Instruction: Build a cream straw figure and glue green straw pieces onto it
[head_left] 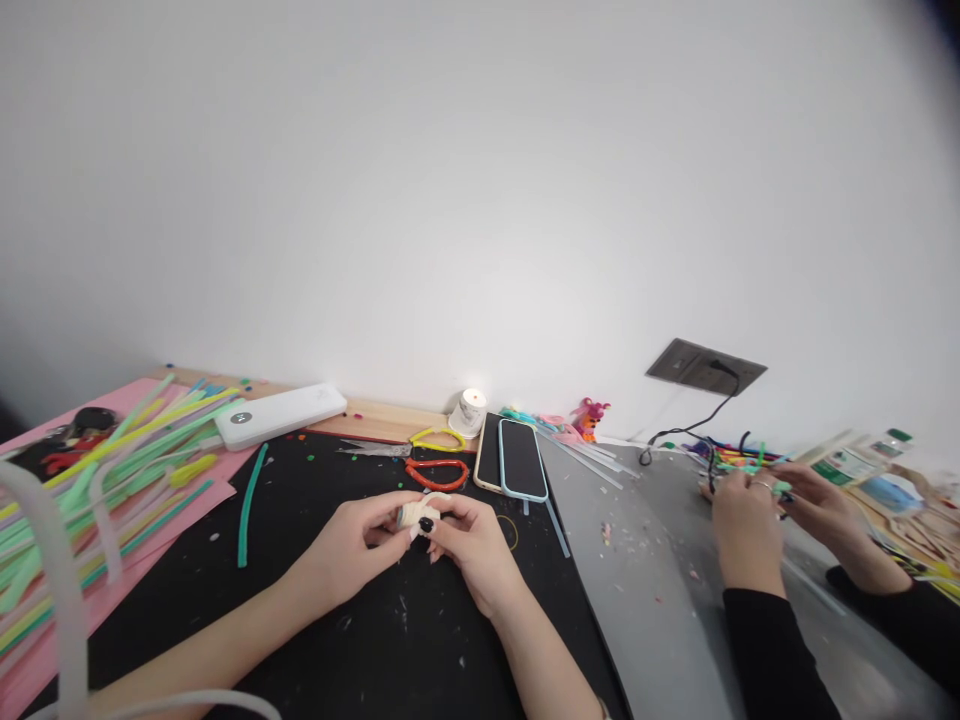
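My left hand (352,545) and my right hand (469,545) meet over the black mat (360,640). Between them they pinch a small cream-white bent strip (420,512). Fingers of both hands are curled round it. Just beyond the hands lie an orange loop (437,473) and a yellow loop (437,439). A single teal straw (250,490) lies to the left of my left hand.
A pile of coloured straws (112,460) covers pink paper at the left. A white power bank (281,414), a lit candle (469,410), two phones (514,457) and scissors (375,449) lie at the back. Another person's hands (780,510) work with coloured stems on the grey mat at the right.
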